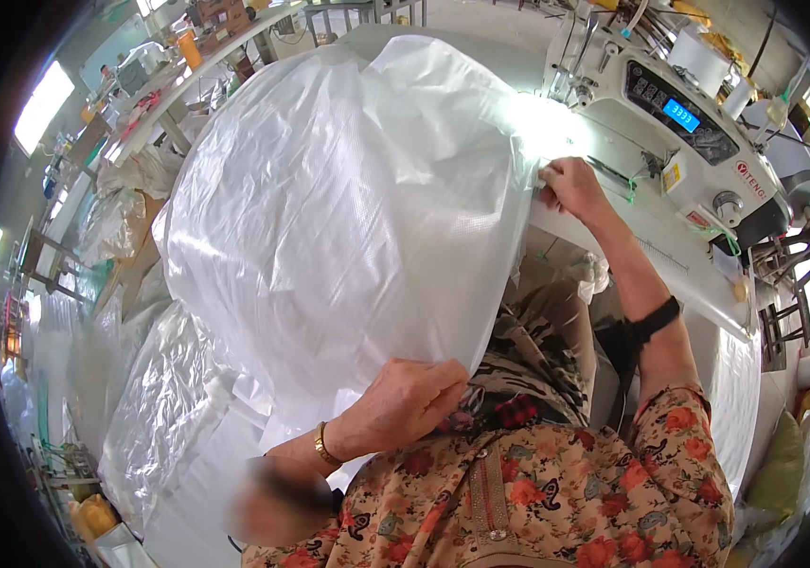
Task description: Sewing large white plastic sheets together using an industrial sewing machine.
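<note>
A large white translucent plastic sheet point(329, 208) with a fine woven grid spreads over the work surface and hangs toward my lap. My left hand point(407, 398) pinches its near edge close to my body. Farther up, my right hand point(570, 187) has its fingers closed on the same edge, just below the bright lamp of the sewing machine point(679, 123). Between the two hands the edge runs fairly straight. Glare hides the needle area of the machine.
The machine's grey-white bed point(679, 256) extends to the right of my right hand. More clear plastic sheeting point(163, 379) lies at the left. A long cluttered table point(178, 90) stands at the far left, and a green sack point(776, 469) sits at the lower right.
</note>
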Demonstrator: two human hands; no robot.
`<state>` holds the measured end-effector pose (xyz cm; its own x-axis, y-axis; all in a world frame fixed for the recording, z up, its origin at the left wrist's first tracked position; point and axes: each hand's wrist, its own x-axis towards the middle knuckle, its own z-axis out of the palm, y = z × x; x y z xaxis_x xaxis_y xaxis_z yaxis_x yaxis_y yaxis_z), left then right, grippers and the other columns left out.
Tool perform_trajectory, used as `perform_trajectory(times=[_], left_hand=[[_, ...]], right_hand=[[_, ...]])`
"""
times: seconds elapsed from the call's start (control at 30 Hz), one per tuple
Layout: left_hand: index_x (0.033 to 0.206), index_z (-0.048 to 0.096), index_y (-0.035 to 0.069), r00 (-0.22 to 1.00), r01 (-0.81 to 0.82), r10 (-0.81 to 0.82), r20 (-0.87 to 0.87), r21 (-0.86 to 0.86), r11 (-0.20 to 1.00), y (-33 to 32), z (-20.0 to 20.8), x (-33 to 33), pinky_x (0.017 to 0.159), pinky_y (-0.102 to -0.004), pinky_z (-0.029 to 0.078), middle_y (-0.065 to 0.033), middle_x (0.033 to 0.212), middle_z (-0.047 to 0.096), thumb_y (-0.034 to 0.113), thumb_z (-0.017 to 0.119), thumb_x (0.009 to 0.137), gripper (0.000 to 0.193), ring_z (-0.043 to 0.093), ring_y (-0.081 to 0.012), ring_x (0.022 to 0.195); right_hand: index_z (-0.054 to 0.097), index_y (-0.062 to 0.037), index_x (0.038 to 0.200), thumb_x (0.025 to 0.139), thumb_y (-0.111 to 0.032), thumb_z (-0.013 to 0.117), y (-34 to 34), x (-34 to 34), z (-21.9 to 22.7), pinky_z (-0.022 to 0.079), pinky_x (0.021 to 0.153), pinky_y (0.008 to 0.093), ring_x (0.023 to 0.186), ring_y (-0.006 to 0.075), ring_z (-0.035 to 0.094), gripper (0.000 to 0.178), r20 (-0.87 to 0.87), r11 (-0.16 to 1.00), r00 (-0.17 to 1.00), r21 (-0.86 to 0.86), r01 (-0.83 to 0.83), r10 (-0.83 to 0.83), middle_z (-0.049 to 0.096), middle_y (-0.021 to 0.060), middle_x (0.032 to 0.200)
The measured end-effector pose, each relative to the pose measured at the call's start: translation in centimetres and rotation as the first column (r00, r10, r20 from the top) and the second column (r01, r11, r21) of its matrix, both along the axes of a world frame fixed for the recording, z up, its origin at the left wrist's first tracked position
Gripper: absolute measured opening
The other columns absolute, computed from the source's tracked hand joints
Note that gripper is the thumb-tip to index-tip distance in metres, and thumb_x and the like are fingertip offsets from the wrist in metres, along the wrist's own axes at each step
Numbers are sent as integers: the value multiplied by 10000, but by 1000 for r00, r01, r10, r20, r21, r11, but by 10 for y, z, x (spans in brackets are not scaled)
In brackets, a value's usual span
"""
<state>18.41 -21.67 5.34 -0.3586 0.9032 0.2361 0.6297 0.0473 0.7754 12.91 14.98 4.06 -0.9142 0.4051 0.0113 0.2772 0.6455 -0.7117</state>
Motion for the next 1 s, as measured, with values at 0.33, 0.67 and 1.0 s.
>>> perform_trajectory(times=[0.33, 0.67, 1.0], left_hand=[[859, 589, 23, 984, 85, -97, 151, 86, 993, 21, 9, 4, 556, -368, 465, -140, 659, 589, 42, 601, 850, 24, 599, -313, 597], [870, 542, 25, 973, 205, -213, 90, 89, 975, 32, -10, 7, 593, -433, 466, -164, 681, 562, 69, 578, 854, 58, 585, -373, 656], [872, 547, 24, 968, 210, -218, 123, 78, 975, 31, -17, 8, 601, -427, 472, -167, 692, 564, 57, 580, 847, 54, 591, -372, 662]], right_hand=[[602, 55, 695, 855, -193, 600, 41, -70, 0, 496, 463, 333, 440, 187, 585, 295, 34, 966, 972, 130, 224, -230, 604, 119, 553], [673, 21, 780, 803, -260, 617, 38, -89, -10, 540, 630, 398, 554, 250, 654, 287, 1, 749, 908, 566, 345, -419, 662, 152, 643], [636, 48, 729, 811, -258, 568, 38, -84, -1, 539, 600, 358, 580, 251, 667, 325, 168, 856, 918, 452, 251, -358, 655, 169, 632]])
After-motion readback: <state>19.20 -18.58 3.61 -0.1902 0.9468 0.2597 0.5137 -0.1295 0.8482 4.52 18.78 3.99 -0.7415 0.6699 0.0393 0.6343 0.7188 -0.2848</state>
